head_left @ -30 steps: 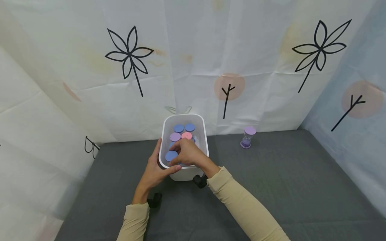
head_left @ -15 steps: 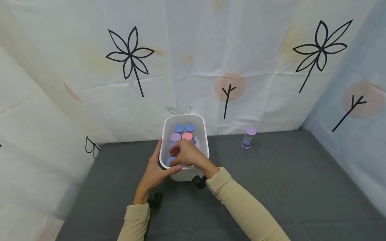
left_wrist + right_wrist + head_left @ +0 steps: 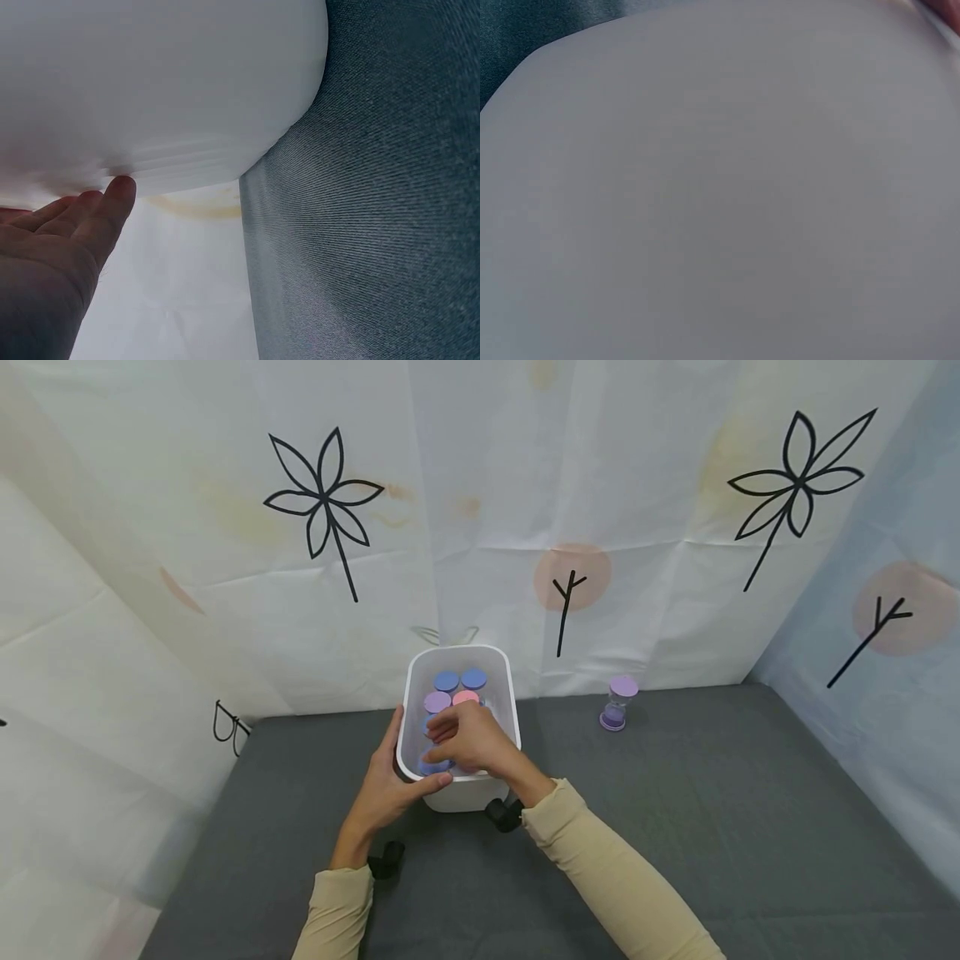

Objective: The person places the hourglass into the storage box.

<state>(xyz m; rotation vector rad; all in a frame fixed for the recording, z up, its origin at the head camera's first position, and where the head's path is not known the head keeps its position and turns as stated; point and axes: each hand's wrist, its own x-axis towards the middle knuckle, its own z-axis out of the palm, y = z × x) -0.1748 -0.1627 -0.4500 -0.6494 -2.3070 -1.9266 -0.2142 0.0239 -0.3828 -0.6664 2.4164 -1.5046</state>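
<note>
A white plastic bin holds several sand timers, their round caps facing up. Two blue-capped timers are at its far end, nearest the wall. Closer in are a purple-capped timer and a pink-capped timer. My left hand rests against the bin's near left corner, fingers straight along the outer wall and thumb by the front rim. Inside the bin is my right hand, thumb and fingers apart, right over a blue-capped sand timer in the near left corner. The hand partly hides that timer and others.
A purple sand timer stands on the grey tabletop, right of the bin. Behind the bin hangs a white cloth wall with printed plants. The right wrist view is almost filled by the bin's pale wall.
The near blue-capped sand timer has gone down into the bin's front left corner. My right hand's thumb and fingers have parted, and that hand has shifted slightly right. The left hand stays put.
</note>
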